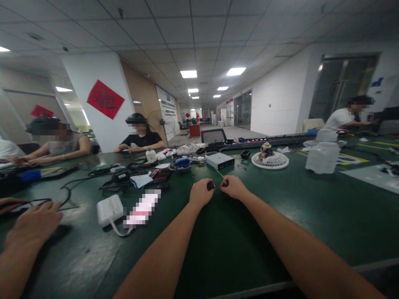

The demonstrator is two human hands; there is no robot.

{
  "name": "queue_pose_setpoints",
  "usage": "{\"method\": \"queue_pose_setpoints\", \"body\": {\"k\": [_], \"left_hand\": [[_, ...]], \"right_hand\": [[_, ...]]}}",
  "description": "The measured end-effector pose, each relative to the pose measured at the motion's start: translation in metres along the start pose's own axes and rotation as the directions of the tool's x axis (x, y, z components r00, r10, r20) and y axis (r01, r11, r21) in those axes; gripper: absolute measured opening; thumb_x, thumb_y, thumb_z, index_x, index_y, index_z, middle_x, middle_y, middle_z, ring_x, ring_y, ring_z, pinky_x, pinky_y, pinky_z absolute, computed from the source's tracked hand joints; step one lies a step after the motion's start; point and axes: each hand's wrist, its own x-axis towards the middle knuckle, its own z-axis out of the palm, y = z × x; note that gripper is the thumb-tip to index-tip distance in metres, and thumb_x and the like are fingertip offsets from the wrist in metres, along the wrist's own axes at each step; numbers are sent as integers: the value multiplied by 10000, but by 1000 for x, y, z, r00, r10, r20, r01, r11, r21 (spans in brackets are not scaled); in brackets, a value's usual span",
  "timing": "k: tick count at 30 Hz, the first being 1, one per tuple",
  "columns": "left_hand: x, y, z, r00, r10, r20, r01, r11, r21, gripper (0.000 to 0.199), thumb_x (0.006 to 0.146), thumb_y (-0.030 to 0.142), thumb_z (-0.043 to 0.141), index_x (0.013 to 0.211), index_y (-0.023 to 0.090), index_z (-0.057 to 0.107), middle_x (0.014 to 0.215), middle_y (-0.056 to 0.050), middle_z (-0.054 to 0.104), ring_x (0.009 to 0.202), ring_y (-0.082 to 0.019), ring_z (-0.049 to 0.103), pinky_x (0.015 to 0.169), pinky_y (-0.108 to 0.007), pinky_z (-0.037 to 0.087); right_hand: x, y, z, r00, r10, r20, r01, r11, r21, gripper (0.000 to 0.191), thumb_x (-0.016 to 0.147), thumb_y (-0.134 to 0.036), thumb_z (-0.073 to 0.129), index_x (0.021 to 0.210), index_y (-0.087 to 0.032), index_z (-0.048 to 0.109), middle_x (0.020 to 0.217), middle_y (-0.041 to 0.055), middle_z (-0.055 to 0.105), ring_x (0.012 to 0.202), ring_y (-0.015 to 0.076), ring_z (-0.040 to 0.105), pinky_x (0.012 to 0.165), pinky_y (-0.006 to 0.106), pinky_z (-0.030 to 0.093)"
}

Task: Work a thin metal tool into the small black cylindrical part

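My left hand (201, 193) and my right hand (233, 187) are close together above the dark green workbench (249, 224). A small black object (211, 185) is pinched in my left fingers. My right fingers hold a thin metal rod (222, 174), which points up and to the left, and its tip nearly reaches the black object. A white power adapter (109, 209) with a white cable lies to the left of my hands, beside a pixelated pink-white item (141, 209). A co-worker's hand (33, 224) rests at the near left of the bench.
A silver box (220, 160), a white fan guard (269, 161) with parts on it, and a white plastic object (323, 157) stand ahead. Black cables, a blue tool and a metal bowl (181, 167) lie ahead left. Seated co-workers (140, 133) line the bench.
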Motion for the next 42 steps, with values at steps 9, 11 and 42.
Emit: {"method": "queue_pose_setpoints", "body": {"k": [9, 11, 42], "left_hand": [[-1, 2, -1, 1000, 13, 15, -12, 1000, -20, 344, 824, 272, 702, 1162, 212, 688, 1170, -73, 720, 1077, -226, 652, 958, -318, 463], [-1, 2, -1, 1000, 22, 16, -22, 999, -27, 338, 823, 273, 706, 1156, 217, 692, 1175, -69, 721, 1080, -227, 652, 956, -319, 468], [-4, 8, -6, 977, 210, 44, -202, 968, -146, 353, 795, 263, 753, 1145, 254, 714, 1119, -32, 749, 1039, -237, 678, 942, -327, 498]], "right_hand": [[2, 6, 5, 999, 31, -28, -32, 999, -15, 146, 654, -180, 774, 644, -198, 630, 690, 9, 659, 660, 162, 583, 592, 254, 352], [2, 5, 3, 997, 42, -69, -41, 999, 5, 169, 686, -151, 712, 608, -201, 570, 675, 16, 654, 666, 166, 589, 604, 258, 359], [5, 14, 5, 995, 13, -97, 17, 952, 305, 298, 713, -193, 636, 612, -232, 359, 688, -10, 683, 747, 172, 678, 611, 234, 414]]}}
